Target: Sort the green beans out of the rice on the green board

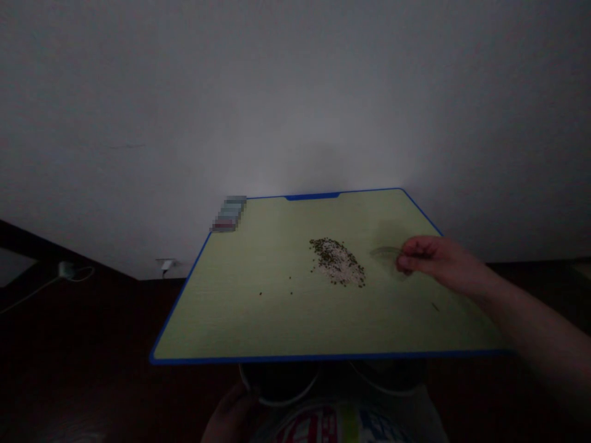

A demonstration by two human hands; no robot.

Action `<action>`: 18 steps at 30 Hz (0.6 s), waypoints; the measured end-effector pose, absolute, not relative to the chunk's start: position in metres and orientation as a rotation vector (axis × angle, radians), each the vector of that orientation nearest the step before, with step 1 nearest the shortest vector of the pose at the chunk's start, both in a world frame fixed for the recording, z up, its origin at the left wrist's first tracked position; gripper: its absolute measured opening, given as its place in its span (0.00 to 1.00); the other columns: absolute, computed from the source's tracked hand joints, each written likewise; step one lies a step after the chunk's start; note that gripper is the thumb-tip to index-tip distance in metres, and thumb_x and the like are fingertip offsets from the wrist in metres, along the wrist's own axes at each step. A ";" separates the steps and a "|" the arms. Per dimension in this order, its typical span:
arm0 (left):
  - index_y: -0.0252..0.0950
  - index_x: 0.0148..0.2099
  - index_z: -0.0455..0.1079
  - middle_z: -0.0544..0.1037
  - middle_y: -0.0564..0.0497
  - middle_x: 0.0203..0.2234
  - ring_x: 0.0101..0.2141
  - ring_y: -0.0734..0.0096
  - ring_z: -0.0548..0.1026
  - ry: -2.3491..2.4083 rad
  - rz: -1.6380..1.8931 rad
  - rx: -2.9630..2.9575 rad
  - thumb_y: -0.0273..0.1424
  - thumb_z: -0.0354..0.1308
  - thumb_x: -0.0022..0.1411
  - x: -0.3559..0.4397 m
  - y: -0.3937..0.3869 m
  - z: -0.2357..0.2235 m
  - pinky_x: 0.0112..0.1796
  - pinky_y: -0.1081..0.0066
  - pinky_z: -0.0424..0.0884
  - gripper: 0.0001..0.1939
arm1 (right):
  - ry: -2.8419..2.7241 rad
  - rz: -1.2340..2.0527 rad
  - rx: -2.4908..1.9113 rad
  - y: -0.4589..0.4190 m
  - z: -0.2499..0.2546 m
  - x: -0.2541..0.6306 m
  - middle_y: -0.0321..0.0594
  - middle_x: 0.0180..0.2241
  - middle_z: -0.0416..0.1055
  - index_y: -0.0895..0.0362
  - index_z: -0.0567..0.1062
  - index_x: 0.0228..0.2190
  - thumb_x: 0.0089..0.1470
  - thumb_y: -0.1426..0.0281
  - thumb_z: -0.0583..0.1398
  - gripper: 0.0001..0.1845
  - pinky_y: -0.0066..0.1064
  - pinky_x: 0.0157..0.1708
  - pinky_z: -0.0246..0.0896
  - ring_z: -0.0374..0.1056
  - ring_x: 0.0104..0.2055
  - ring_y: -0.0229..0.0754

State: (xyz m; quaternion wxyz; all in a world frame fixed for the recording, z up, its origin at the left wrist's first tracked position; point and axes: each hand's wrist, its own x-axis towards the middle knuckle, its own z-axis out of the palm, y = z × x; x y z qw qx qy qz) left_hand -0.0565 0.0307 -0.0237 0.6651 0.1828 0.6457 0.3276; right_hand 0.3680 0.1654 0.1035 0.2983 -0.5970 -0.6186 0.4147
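My right hand [422,255] is over the right side of the light green tabletop [231,320], its fingers pinched on a thin, see-through curved piece [385,251] whose exact kind I cannot make out. To its left lies a mixed pile [339,264] of pale grains and small dark green beans. Below the near edge, in deep shadow, my left hand [233,412] is at the rim of a bowl [281,400], fingers closed about its left side. The table hides much of that bowl.
A few stray beans [291,293] lie left of the pile, and a small dark sliver [434,306] lies at the right. A second bowl [392,391] is under the near edge. The wall [314,111] stands behind the table; a plug [166,266] is at left.
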 end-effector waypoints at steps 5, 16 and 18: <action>0.37 0.33 0.78 0.85 0.45 0.30 0.43 0.46 0.79 1.332 0.795 0.282 0.34 0.68 0.43 -0.054 0.027 -0.022 0.45 0.57 0.71 0.12 | -1.742 0.900 -1.709 0.239 0.117 0.352 0.40 0.25 0.74 0.56 0.73 0.33 0.45 0.62 0.65 0.14 0.34 0.25 0.63 0.68 0.23 0.40; 0.32 0.36 0.78 0.85 0.40 0.31 0.40 0.44 0.79 1.299 0.828 0.289 0.35 0.68 0.43 -0.048 0.027 -0.016 0.44 0.56 0.71 0.16 | -2.161 0.688 -1.875 0.301 0.085 0.300 0.39 0.27 0.78 0.58 0.78 0.36 0.47 0.71 0.63 0.11 0.29 0.29 0.65 0.72 0.27 0.40; 0.32 0.35 0.79 0.85 0.40 0.31 0.40 0.44 0.79 1.321 0.816 0.310 0.35 0.68 0.43 -0.047 0.029 -0.011 0.43 0.56 0.71 0.16 | -2.224 0.677 -1.846 0.304 0.085 0.290 0.40 0.28 0.78 0.58 0.79 0.36 0.47 0.70 0.63 0.12 0.30 0.31 0.64 0.73 0.29 0.41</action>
